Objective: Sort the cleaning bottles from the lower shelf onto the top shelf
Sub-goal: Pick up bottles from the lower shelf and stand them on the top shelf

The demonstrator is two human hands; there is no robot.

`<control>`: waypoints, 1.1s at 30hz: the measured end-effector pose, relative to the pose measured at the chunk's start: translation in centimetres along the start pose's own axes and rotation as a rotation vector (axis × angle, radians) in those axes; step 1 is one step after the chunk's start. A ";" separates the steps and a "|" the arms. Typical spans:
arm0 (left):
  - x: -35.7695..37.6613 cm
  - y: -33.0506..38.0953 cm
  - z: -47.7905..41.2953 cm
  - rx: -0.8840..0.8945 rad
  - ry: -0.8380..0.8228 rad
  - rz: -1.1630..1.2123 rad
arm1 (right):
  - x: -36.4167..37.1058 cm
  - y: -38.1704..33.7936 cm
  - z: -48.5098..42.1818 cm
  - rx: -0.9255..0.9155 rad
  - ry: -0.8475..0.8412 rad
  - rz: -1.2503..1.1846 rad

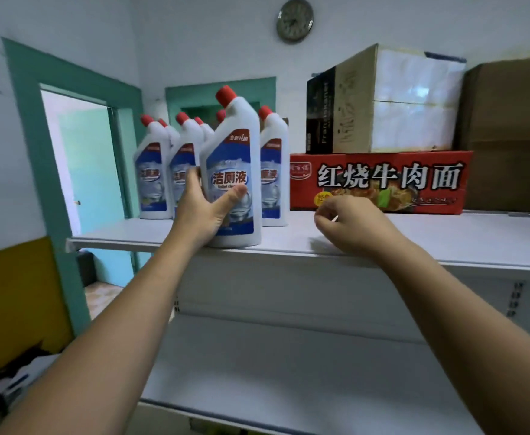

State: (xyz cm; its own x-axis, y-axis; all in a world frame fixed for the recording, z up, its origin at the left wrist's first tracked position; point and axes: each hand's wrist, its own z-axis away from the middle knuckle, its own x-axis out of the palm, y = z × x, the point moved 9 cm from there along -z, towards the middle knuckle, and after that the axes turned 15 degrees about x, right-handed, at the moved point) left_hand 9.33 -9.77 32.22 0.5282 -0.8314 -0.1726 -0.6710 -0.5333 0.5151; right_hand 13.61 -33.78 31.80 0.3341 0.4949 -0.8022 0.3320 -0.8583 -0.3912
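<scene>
A white toilet-cleaner bottle (233,158) with a red cap and blue label stands upright near the front edge of the white top shelf (430,237). My left hand (202,208) grips its lower body, thumb across the label. Behind it stand several matching bottles (152,171) in a group, one of them (273,171) just to the right. My right hand (348,226) hovers over the shelf's front edge to the right of the bottle, fingers loosely curled and holding nothing. The lower shelf (288,384) shows as a bare white surface.
A red noodle carton (379,182) lies on the top shelf right of the bottles, with a cardboard box of white packs (383,102) stacked on it and a brown box (511,133) further right. A green door frame (31,146) stands left. A clock (295,19) hangs above.
</scene>
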 end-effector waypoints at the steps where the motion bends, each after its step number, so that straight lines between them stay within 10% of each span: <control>1: -1.7 -1.2 -0.4 -0.015 -0.001 -0.013 | 1.0 -1.9 -0.2 -0.008 -0.007 0.003; 10: -11.9 -10.0 -3.4 -0.212 -0.078 0.056 | 8.5 -12.9 -1.7 -0.048 -0.151 0.047; 33: -14.6 -17.4 -5.4 -0.288 -0.017 0.193 | 11.3 -12.2 -1.6 0.024 -0.140 0.122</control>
State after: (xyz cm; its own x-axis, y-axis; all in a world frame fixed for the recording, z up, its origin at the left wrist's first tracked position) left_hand 16.09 12.53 30.35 0.3951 -0.9166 -0.0615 -0.5823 -0.3017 0.7549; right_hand 14.76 -17.47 28.28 0.2441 0.3647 -0.8985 0.2746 -0.9147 -0.2967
